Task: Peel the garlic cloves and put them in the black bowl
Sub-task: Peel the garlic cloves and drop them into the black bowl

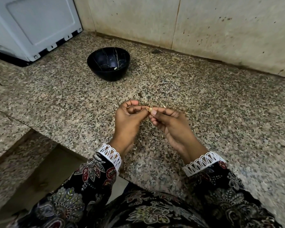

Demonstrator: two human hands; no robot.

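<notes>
A small garlic clove [149, 109] is pinched between the fingertips of both hands above the granite counter. My left hand [127, 120] grips it from the left with curled fingers. My right hand [169, 122] pinches it from the right with thumb and forefinger. The black bowl [95, 63] with thin gold veins stands farther back on the counter, left of centre. One pale peeled clove [115, 68] lies inside it near the bottom.
A white appliance [34, 25] stands at the back left on the speckled granite counter [204, 99]. A stained tiled wall [204, 27] runs along the back. Small bits of garlic skin [139, 94] lie beyond my hands. The counter's edge steps down at the lower left.
</notes>
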